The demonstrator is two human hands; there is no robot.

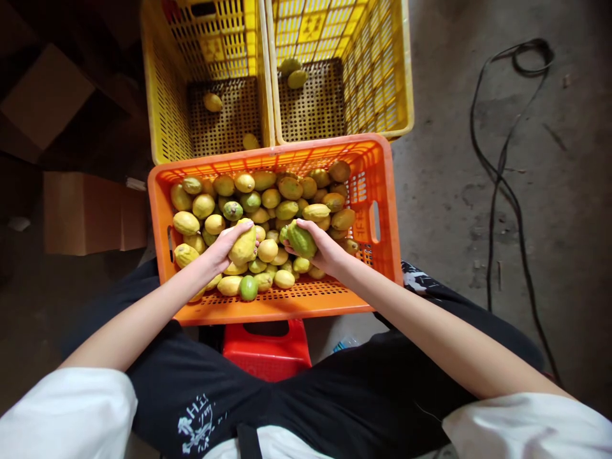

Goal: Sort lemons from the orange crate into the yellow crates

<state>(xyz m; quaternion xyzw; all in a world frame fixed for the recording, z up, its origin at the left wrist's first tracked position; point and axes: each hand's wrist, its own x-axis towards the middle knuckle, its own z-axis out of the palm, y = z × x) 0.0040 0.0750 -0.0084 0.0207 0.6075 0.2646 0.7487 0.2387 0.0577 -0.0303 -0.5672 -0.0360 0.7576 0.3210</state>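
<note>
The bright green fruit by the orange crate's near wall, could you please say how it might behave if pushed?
The bright green fruit looks nearly round, so it would probably roll. Its shiny highlight suggests smooth, perhaps slippery skin. The yellow fruit beside it would likely limit its travel.

Centre of the view moderately lit, apparently from overhead; soft highlights are thrown on the fruit (267, 250) and the rim of the orange crate (277, 311). Bottoms of the yellow crates (377, 70) are shaded. Left side is sunk in gloom, cardboard boxes (81, 213) dimly picked out. Floor (440, 191) dully lit. White sleeves (71, 408) are stretched by wide-angle distortion; dark edges are blurred.
</note>
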